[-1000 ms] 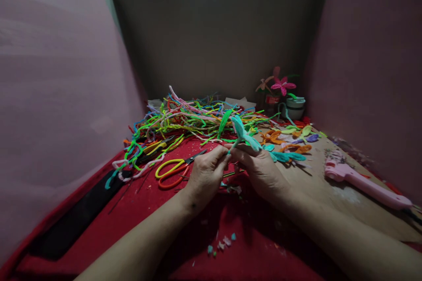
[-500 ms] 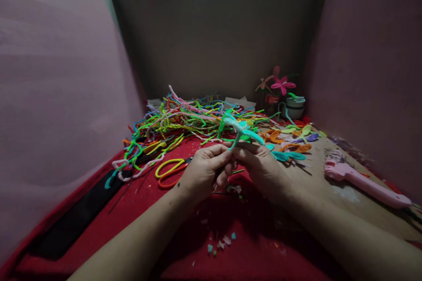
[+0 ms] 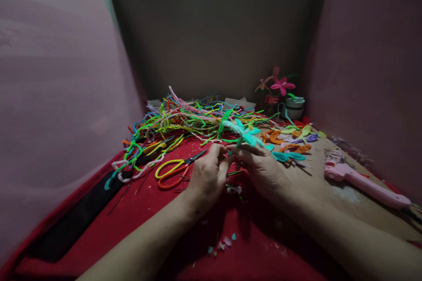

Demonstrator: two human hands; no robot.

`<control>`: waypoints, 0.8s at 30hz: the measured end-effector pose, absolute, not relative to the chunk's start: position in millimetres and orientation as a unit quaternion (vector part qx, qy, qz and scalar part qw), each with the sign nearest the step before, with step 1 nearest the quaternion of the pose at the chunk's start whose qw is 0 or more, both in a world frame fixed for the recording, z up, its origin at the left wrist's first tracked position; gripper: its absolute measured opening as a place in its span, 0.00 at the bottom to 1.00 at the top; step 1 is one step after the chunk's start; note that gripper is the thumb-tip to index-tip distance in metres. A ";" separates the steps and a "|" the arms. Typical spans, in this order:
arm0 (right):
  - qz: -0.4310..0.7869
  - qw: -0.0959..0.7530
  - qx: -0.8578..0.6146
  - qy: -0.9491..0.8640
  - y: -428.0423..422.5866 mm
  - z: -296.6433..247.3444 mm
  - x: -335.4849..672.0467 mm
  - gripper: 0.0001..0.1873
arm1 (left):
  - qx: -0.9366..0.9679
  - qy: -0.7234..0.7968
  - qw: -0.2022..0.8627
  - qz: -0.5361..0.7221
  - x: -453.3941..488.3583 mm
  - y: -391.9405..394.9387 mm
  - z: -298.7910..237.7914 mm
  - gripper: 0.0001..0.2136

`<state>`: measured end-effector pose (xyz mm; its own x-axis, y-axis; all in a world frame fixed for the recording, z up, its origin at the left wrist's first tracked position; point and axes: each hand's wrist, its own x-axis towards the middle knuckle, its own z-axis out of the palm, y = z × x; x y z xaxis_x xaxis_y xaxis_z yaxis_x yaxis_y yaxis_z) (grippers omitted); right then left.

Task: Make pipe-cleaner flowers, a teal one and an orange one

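Note:
A turquoise pipe-cleaner flower with a small yellow centre stands above my fingertips, its stem running down between both hands. My left hand pinches the stem low down, thumb and forefinger together. Close beside it, my right hand grips the stem just under the petals. The lower end of the stem is hidden by my fingers. Scissors with one yellow and one red handle lie just left of my left hand. Loose turquoise petals lie beyond my right hand.
A heap of coloured pipe cleaners spreads across the back. Yellow-handled pliers and a black strip lie left. A pink glue gun rests on the board at right. Pink flowers and a cup stand behind.
The flower has tilted and turned, so its yellow centre now shows. My left hand has rotated and moved slightly, uncovering the scissor blades. My right hand stays nearly in place.

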<state>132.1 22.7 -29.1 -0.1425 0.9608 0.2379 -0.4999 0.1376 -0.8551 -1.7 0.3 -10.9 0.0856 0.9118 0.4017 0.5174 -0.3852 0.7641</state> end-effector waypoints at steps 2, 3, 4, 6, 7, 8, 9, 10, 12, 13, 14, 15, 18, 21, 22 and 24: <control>0.612 0.602 -0.255 -0.444 21.6 -29.3 130.3 0.04 | 0.738 0.501 0.120 0.436 -2.7 0.6 -15.6 0.04; 0.617 0.599 -0.255 -0.443 20.8 -28.8 129.4 0.04 | 0.752 0.490 0.099 0.429 -3.4 1.1 -17.2 0.03; 0.618 0.597 -0.257 -0.443 19.8 -28.0 128.6 0.03 | 0.762 0.480 0.094 0.424 -3.9 1.8 -18.1 0.04; 0.609 0.596 -0.266 -0.452 17.9 -25.7 127.5 0.02 | 0.765 0.465 0.118 0.429 -4.5 3.0 -18.0 0.06; 0.601 0.596 -0.269 -0.459 17.2 -24.5 127.4 0.02 | 0.758 0.464 0.141 0.437 -4.3 3.3 -17.0 0.06; 0.594 0.594 -0.271 -0.470 16.6 -23.3 127.5 0.03 | 0.745 0.467 0.167 0.446 -4.0 3.5 -15.6 0.06; 0.589 0.588 -0.269 -0.484 16.3 -22.4 127.9 0.03 | 0.728 0.472 0.195 0.457 -3.5 3.6 -13.7 0.06; 0.585 0.578 -0.268 -0.502 16.1 -21.7 128.5 0.03 | 0.711 0.477 0.225 0.466 -2.9 3.5 -11.7 0.07; 0.577 0.555 -0.268 -0.536 16.5 -21.2 130.0 0.05 | 0.676 0.480 0.287 0.479 -1.9 3.4 -7.7 0.08; 0.574 0.547 -0.272 -0.546 17.0 -21.6 130.7 0.06 | 0.659 0.476 0.322 0.484 -1.5 3.3 -5.9 0.09; 0.571 0.544 -0.276 -0.549 17.5 -22.2 131.3 0.07 | 0.643 0.470 0.359 0.487 -1.3 3.4 -4.5 0.09; 0.569 0.545 -0.280 -0.548 18.2 -23.0 131.7 0.08 | 0.626 0.461 0.397 0.488 -1.1 3.4 -3.5 0.09; 0.573 0.549 -0.275 -0.542 20.0 -25.3 131.8 0.09 | 0.573 0.430 0.500 0.487 -1.4 3.9 -2.2 0.08; 0.578 0.552 -0.259 -0.542 20.2 -24.6 131.8 0.08 | 0.541 0.397 0.566 0.479 -3.5 4.8 -1.7 0.08; 0.573 0.554 -0.262 -0.544 19.9 -23.9 132.1 0.08 | 0.537 0.384 0.583 0.473 -4.7 5.5 -1.5 0.08; 0.545 0.562 -0.285 -0.553 19.3 -22.4 133.4 0.06 | 0.534 0.357 0.613 0.460 -8.0 7.7 -1.2 0.06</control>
